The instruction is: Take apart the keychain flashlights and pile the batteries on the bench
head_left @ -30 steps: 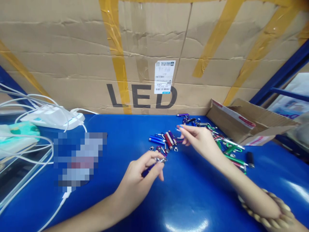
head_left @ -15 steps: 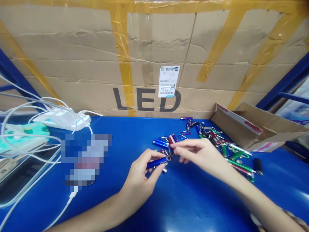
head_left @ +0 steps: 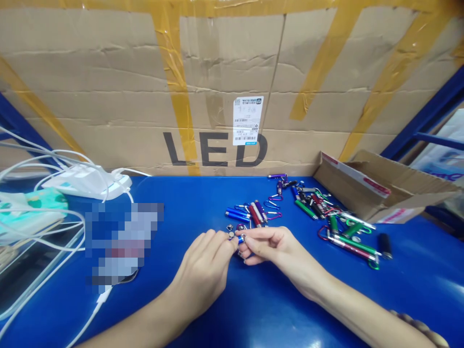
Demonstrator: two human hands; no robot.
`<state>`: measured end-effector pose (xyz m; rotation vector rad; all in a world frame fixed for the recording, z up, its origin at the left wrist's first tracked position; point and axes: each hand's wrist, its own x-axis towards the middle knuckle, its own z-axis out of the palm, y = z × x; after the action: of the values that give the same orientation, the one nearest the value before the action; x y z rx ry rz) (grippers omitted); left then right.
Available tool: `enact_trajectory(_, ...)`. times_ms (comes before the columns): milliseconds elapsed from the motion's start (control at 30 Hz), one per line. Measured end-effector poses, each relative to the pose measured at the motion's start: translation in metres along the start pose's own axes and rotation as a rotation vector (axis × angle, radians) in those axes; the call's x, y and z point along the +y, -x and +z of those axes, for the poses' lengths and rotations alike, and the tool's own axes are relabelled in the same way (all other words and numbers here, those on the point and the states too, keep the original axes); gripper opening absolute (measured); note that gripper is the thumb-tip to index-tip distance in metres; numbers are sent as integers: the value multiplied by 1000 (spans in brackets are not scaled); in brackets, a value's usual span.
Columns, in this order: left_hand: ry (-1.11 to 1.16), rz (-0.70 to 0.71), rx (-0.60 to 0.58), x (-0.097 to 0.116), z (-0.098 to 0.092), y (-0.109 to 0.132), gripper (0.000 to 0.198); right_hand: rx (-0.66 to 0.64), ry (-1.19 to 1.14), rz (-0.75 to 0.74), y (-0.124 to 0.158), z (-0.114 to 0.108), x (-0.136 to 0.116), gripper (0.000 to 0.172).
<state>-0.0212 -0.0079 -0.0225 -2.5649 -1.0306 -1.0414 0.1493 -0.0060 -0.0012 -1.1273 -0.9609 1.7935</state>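
Left hand (head_left: 208, 263) and right hand (head_left: 270, 246) pinch one small blue keychain light (head_left: 240, 239) between meeting fingertips, mostly hidden by fingers; carton (head_left: 224, 82) beyond them reads "LED"; its label illegible.

Small blue flashlight (head_left: 240, 239): tiny metal tube, shiny blue, silver end showing. Held just above blue table, pinched between fingertips of both hands, mostly hidden by fingers. Lies about level, pointing left to right. Sits just in front of small bunch of same little lights.
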Motion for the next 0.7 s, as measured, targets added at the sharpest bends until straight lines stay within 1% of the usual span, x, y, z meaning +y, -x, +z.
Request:
enact_trajectory(67,32,-23,-37,2,2,1,16,6,31,-49,-2,1,3,30)
enact_trajectory(200,61,-72,-111,5,6,8,12,20,140,-224,-6,2,11,25)
enact_trajectory(267,113,-145,-159,8,5,8,9,14,239,-309,-7,0,14,21)
enact_trajectory(333,294,-309,-238,9,1,5,5,21,402,-427,-7,-3,14,18)
enact_trajectory(400,592,-534,-331,10,-3,-1,2,23,566,-578,-7,-7,13,19)
enact_trajectory(500,1039,-798,-384,9,-7,-10,11,-34,674,-747,-8,-13,9,25)
enact_trajectory(567,1268,-914,-407,8,-7,-12,20,-56,684,-789,-9,-15,7,27)
enact_trajectory(600,1344,-948,-416,7,-7,-13,23,-54,682,-788,-9,-16,6,26)
enact_trajectory(633,1377,-960,-414,6,-6,-12,25,-53,673,-763,-10,-16,5,25)
enact_trajectory(667,1357,-944,-409,5,-5,-12,24,-55,655,-713,-10,-15,4,23)
enact_trajectory(700,1278,-900,-401,5,-5,-11,20,-62,628,-641,-11,-15,4,22)
